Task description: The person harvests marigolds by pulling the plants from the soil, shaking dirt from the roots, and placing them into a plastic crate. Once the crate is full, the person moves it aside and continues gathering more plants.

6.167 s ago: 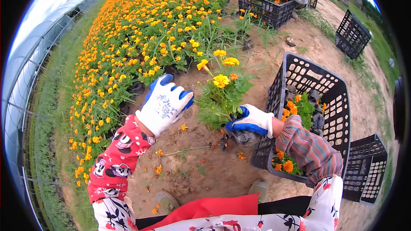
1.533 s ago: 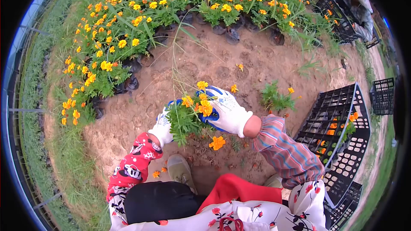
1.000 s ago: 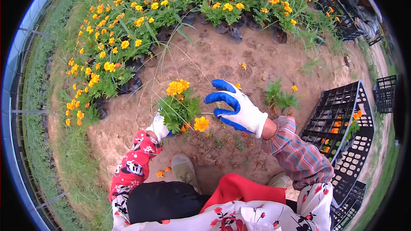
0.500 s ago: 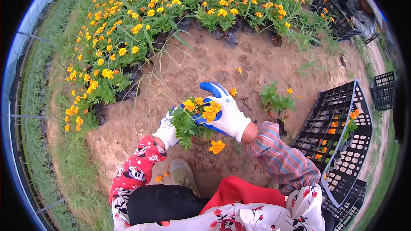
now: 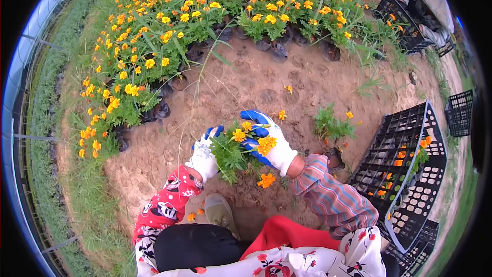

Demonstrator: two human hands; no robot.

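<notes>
Head view, I am watching the left hand [image 5: 204, 153] gripping the marigold plant [image 5: 229, 153] low down, fingers probably closed though leaves are hiding them, right hand [image 5: 272, 146] curling around its blooms, plant hanging above bare soil [image 5: 246, 79], black crate [image 5: 405, 138] sitting well right.

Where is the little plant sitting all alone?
The little plant sits on bare soil right of centre in the head view, between the right hand on the held plant and the crate.

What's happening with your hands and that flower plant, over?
Left hand gripping marigold plant low down. Right hand curled into its blooms. Second plant and black crate sit apart, off right.
</notes>
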